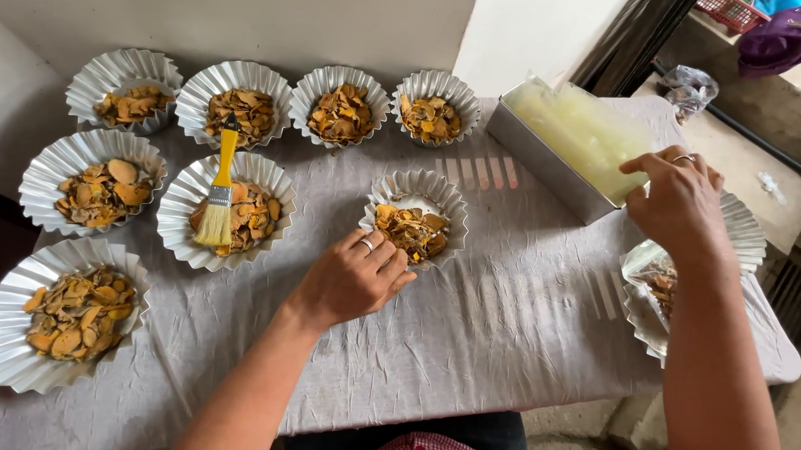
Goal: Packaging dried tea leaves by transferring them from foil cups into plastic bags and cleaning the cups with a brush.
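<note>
My left hand (pixel 354 277) rests on the cloth with its fingertips against the near rim of a fluted metal mould (pixel 416 192) partly filled with orange and brown dried slices. A ring sits on one finger. My right hand (pixel 676 204) hovers at the right, fingers pinched at the near corner of a rectangular metal tin (pixel 545 155) holding a pale translucent block. Whether it grips anything I cannot tell. Below that hand lies a clear bag of dried slices (pixel 652 278) on a stack of empty moulds (pixel 745 230).
Several fluted moulds full of dried slices cover the left and back of the grey cloth (pixel 467 343). A yellow-handled brush (pixel 218 192) lies across one mould (pixel 184 200). A wall stands behind. The table edge drops off at right, near a knotted plastic bag (pixel 689 84).
</note>
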